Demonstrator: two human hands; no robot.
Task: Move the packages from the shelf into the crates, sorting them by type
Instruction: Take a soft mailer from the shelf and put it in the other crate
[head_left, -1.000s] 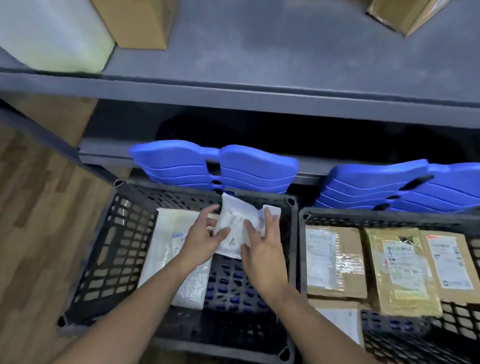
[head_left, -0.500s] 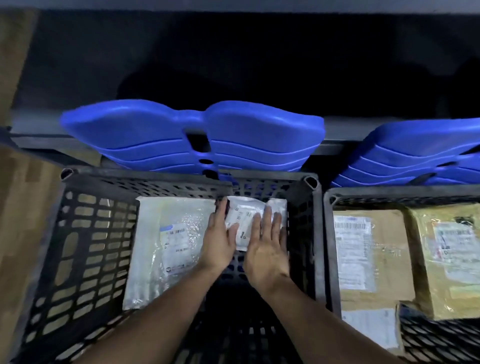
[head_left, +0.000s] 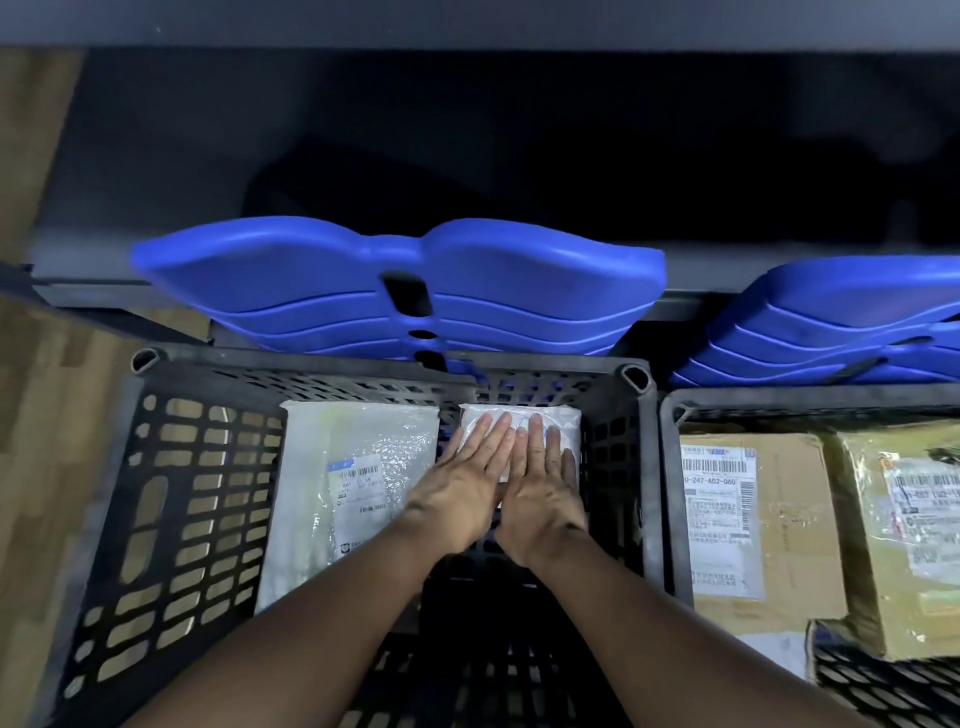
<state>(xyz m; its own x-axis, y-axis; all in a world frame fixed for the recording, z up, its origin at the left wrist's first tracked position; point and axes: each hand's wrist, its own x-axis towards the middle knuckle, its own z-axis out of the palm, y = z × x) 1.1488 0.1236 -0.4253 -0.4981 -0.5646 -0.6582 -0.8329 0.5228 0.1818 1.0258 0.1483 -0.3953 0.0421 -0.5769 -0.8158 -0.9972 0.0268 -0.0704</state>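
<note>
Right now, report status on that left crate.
Left hand and right hand flat, fingers straight, pressing the small white package. Package down in black crate, far corner, beside bubble mailer. Nothing blocking.

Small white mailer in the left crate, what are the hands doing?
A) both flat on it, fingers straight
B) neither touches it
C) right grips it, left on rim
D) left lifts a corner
A: the left hand and right hand lie side by side, fingers straight, on the small white mailer in the black crate.

Glossy plastic mailers (head_left: 358, 467), perforated plastic crate (head_left: 171, 499), taped cardboard boxes (head_left: 795, 519).
</note>
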